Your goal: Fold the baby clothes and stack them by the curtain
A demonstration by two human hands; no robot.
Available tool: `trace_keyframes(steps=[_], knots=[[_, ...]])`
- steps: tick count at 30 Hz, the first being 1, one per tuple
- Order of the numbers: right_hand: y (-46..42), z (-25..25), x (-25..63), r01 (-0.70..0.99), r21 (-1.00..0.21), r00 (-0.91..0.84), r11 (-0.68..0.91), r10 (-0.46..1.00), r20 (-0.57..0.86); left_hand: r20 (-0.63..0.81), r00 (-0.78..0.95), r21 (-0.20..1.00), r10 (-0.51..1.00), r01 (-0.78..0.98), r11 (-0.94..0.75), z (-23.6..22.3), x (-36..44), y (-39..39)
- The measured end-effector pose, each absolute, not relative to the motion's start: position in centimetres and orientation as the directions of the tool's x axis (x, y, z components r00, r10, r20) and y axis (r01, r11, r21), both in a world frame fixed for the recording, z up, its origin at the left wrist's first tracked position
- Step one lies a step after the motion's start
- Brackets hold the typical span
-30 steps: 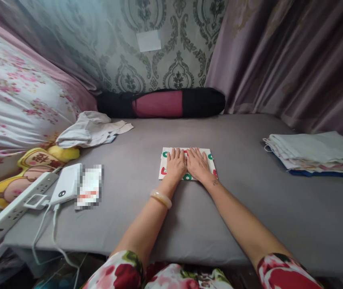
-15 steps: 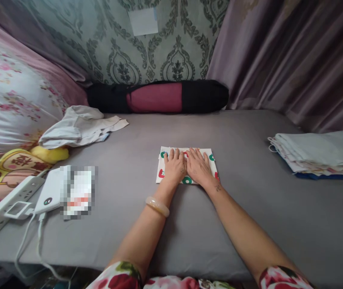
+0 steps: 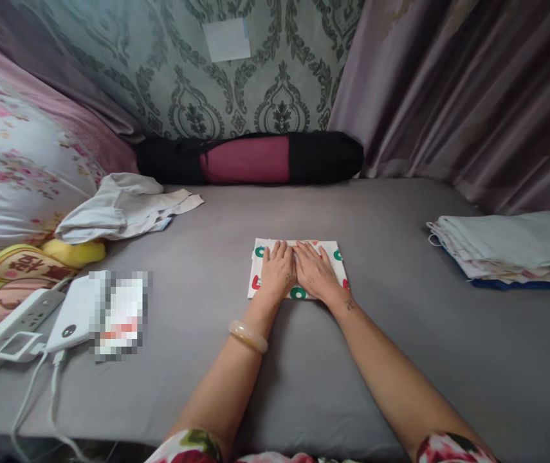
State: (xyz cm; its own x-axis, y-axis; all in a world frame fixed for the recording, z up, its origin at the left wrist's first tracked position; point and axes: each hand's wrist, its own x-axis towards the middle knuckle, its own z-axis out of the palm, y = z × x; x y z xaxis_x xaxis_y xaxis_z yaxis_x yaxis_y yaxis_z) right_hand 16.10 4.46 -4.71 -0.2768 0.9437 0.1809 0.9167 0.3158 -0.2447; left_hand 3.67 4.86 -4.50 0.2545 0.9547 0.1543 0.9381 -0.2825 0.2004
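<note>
A folded white cloth (image 3: pixel 298 293) printed with red and green shapes lies flat on the grey-sheeted surface in the middle of the head view. My left hand (image 3: pixel 278 267) presses flat on its left half, fingers stretched out, with a pale bangle on the wrist. Beside it, my right hand (image 3: pixel 316 270) rests palm down on the right half, its fingers spread forward. The two hands nearly touch along their inner sides. Much of the cloth's middle is hidden under them.
A stack of folded cloths (image 3: pixel 511 247) lies at right, a crumpled pale garment (image 3: pixel 120 209) at left. A power strip (image 3: pixel 9 341), white power bank (image 3: pixel 76 312) with cables and yellow plush (image 3: pixel 28 270) occupy the near left. A black and maroon roll bag (image 3: pixel 250 159) lies along the wall.
The whole view has shifted slightly. Both hands stay flat on the folded cloth, with the fingers moved only a little.
</note>
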Motion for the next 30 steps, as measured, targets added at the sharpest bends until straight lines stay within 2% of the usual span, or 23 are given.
trace_keyframes(steps=[6, 18, 24, 30], knots=[[3.2, -4.1, 16.0, 0.954, -0.204, -0.176, 0.218, 0.962, 0.208, 0.246, 0.151, 0.183, 0.957, 0.963, -0.199, -4.6, 3.7, 4.0], [2.7, -4.2, 15.7, 0.961, -0.169, -0.196, 0.217, 0.971, 0.135, 0.140, 0.154, 0.123, 0.978, 0.977, -0.172, -4.9, 3.9, 3.6], [2.6, -4.3, 15.8, 0.961, -0.183, -0.179, 0.208, 0.970, 0.165, 0.187, 0.123, 0.144, 0.975, 0.978, -0.151, -4.7, 4.0, 3.5], [2.8, -4.6, 16.1, 0.978, -0.189, -0.041, 0.084, 0.974, 0.222, 0.221, 0.009, 0.159, 0.975, 0.986, -0.045, -4.4, 3.5, 3.7]])
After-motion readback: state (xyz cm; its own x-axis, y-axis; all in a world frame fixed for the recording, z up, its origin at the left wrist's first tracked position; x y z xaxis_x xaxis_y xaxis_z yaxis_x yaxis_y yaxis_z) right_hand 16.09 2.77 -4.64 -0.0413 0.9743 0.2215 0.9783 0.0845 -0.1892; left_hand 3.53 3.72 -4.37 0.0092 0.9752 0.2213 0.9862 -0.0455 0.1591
